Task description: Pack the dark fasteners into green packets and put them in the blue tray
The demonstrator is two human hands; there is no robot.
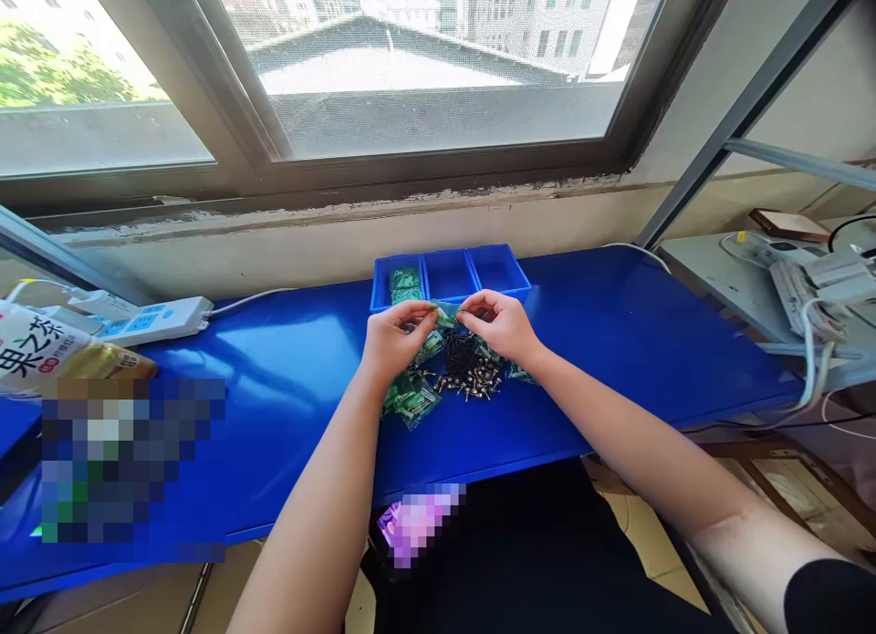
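Note:
Between my two hands is a small clear plastic bag with green on it (447,316), pinched at its left edge by my left hand (401,331) and at its right edge by my right hand (502,326). Below it on the blue table lie a heap of small black pieces (462,355) and a pile of shiny metal connector-like parts (479,380). Several similar green-printed bags (412,398) lie to the left, partly behind my left wrist. The exact contents of the held bag are too small to make out.
A blue three-part tray (450,281) stands behind my hands, with green bags (405,285) in its left compartment. At the left are a white power strip (157,321) and a drink bottle (68,351). A phone (414,524) lies near my lap. Metal frame posts (732,141) flank the table (616,342).

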